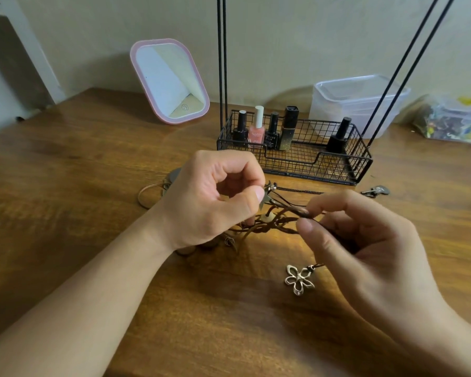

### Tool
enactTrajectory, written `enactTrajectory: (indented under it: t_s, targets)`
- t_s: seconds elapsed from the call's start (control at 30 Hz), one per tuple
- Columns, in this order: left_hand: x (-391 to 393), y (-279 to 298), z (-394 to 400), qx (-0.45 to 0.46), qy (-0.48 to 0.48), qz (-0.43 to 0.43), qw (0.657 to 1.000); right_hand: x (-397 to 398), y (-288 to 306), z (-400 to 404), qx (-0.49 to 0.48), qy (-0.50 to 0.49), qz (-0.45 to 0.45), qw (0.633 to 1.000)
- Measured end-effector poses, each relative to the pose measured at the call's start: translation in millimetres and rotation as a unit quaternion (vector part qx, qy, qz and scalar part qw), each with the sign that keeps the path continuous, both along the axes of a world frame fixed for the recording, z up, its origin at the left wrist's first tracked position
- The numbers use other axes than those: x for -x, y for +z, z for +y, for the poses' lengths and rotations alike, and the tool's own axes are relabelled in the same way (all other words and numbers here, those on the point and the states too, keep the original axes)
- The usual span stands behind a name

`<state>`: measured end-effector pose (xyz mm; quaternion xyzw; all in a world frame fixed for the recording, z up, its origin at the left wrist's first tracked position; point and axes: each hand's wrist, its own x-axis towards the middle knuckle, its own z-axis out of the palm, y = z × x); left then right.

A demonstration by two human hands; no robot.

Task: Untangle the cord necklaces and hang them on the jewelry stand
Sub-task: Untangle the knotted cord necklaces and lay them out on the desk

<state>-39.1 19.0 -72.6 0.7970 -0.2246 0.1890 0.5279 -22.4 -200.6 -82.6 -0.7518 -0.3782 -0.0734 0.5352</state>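
A home dressing corner: a wooden tabletop (65,164) against a plain painted wall, with a pink-framed vanity mirror (170,80) beyond the left hand (210,200), nail-polish bottles (257,126) in a black wire basket (310,164) just past both hands, and a clear plastic storage tub (359,102) behind it.

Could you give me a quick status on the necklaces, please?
Left hand pinching a metal bead. Right hand pinching brown cords. Still tangled, none on jewelry stand. Flower pendant lying on table.
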Motion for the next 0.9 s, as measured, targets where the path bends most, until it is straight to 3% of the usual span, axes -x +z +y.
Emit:
enactTrajectory:
  t_s: [0.13, 0.37, 0.53, 0.7, 0.9]
  targets:
    - [-1.2, 0.2, 0.6, 0.043, -0.007, -0.001, 0.999, 2.0, 2.6, -2.9, 0.028, 0.002, -0.054, 0.998]
    - [-0.6, 0.4, -2.8, 0.034, -0.031, -0.021, 0.999, 2.8, 3.9, 0.4, -0.044, 0.002, 0.009, 0.999]
    - [0.9, 0.3, -5.2, 0.025, -0.064, -0.006, 0.998, 2.2, 3.9, -0.1, -0.019, 0.000, 0.042, 0.999]
    - [3.0, 0.6, -6.0, 0.007, -0.065, 0.022, 0.998, 2.3, 4.2, -0.3, 0.002, 0.003, 0.006, 1.000]
    - [2.2, -0.2, -5.8, -0.008, -0.083, 0.039, 0.996, 1.9, 3.6, 0.5, -0.006, 0.012, 0.053, 0.999]
